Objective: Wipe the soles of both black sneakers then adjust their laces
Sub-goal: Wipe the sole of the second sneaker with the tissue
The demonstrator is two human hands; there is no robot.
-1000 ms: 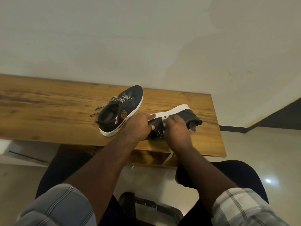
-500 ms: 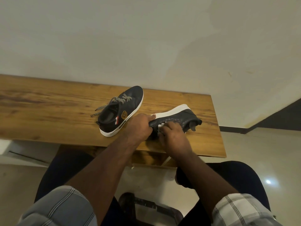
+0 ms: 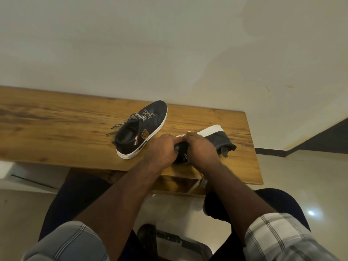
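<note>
Hands (image 3: 181, 147) on tilted sneaker (image 3: 216, 136)

A long wooden table (image 3: 56, 129) with a warm, streaked grain is seen set against a plain pale wall (image 3: 169, 44). A glossy light floor (image 3: 301, 185) is seen below and to the right, with a small bright glint of light (image 3: 311, 213) reflected on it. A dark baseboard (image 3: 273, 151) is seen along the foot of the wall at the right, and a dark object (image 3: 169, 240), too unclear to be identified, is seen on the floor at the bottom.
</note>
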